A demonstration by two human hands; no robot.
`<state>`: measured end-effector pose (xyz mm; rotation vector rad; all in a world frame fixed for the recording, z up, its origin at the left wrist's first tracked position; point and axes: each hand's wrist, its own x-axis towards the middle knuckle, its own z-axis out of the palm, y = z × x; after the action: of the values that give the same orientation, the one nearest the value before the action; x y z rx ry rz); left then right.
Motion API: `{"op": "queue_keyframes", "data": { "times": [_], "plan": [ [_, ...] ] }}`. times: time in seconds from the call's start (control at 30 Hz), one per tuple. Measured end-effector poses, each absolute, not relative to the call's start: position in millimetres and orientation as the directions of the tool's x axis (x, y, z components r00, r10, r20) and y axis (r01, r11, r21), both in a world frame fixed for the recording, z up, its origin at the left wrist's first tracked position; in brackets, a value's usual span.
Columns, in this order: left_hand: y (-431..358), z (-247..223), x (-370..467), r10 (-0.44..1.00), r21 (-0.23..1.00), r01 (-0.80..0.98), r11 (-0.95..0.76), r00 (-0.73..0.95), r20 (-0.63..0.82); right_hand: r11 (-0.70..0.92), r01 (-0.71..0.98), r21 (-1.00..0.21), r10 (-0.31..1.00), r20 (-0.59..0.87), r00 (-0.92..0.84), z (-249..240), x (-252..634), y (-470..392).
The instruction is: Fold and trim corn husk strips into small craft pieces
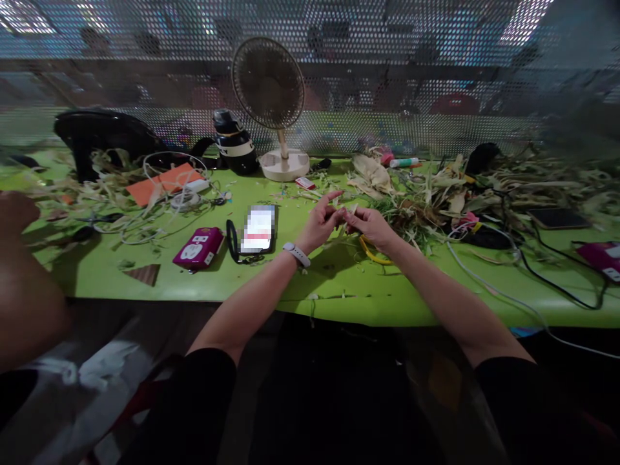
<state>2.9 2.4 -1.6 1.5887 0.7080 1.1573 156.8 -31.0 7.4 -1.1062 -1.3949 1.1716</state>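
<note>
My left hand (320,223), with a white band (296,254) on its wrist, meets my right hand (369,226) at the fingertips above the green table. Thumbs and index fingers pinch together around a small pale strip of dried leaf (354,210), mostly hidden by the fingers. Other fingers of my left hand stretch outward. Beneath my right hand curves a yellow loop (375,253), partly covered. Close beyond that hand lies a heap of dried leaves and green shreds (416,210), with broad pale husks (371,175) behind.
A phone (258,229) and a magenta box (198,248) lie left of my hands. Behind stand a fan (285,165) and a black bottle (236,145). White cables (186,197) and black cords (557,255) cross the table (339,310). Another person's arm (24,284) rests at far left.
</note>
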Motion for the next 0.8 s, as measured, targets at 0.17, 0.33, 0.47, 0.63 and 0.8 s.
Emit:
{"op": "queue_keyframes", "data": {
  "times": [0.17, 0.33, 0.47, 0.63, 0.8],
  "plan": [
    [-0.7, 1.8, 2.4, 0.860, 0.934, -0.080, -0.349, 0.368, 0.353, 0.199, 0.056, -0.978, 0.980, 0.197, -0.035, 1.5, 154.7, -26.9],
    [-1.9, 2.4, 2.0, 0.851, 0.934, -0.108, -0.341, 0.386, 0.355, 0.238, 0.046, -0.970, 0.970, 0.240, 0.028, -1.3, 153.8, -26.3],
    [-3.2, 3.3, 2.4, 0.854, 0.938, -0.115, -0.327, 0.389, 0.345, 0.243, 0.037, -0.969, 0.969, 0.244, 0.032, -1.0, 154.9, -26.6],
    [-5.7, 4.3, 4.6, 0.873, 0.950, -0.125, -0.287, 0.373, 0.313, 0.242, 0.017, -0.970, 0.970, 0.242, 0.011, 1.6, 159.5, -26.2],
    [-4.2, 1.4, 6.4, 0.885, 0.960, -0.192, -0.202, 0.384, 0.263, 0.064, -0.097, -0.993, 0.995, 0.070, -0.067, 3.0, 166.1, -24.5]
  ]
}}
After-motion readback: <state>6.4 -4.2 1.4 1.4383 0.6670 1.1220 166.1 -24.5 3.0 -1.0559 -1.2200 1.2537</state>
